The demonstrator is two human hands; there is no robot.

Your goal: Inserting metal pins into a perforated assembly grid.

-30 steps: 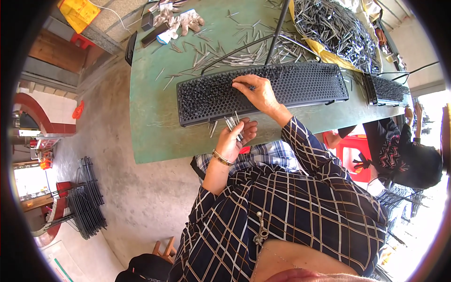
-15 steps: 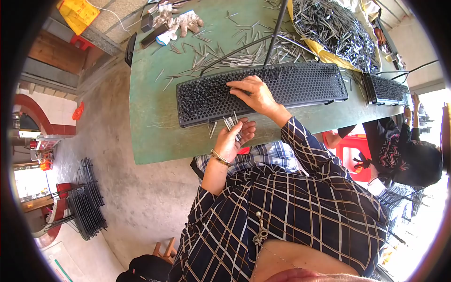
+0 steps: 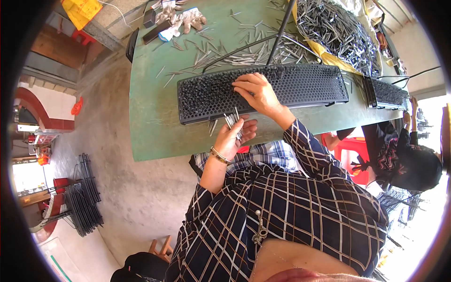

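I see my left hand curled round a bundle of thin metal pins at the green table edge; right hand, fingers bent, presses onto long black perforated tray, grip unclear.

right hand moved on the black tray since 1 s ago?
Yes. The right hand has slid left along the black tray, toward its pin-filled left end; the tray itself stays put on the green table.

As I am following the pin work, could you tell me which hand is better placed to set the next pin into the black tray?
Probably the right hand: it rests on the black tray, while the left hand holds the pins.
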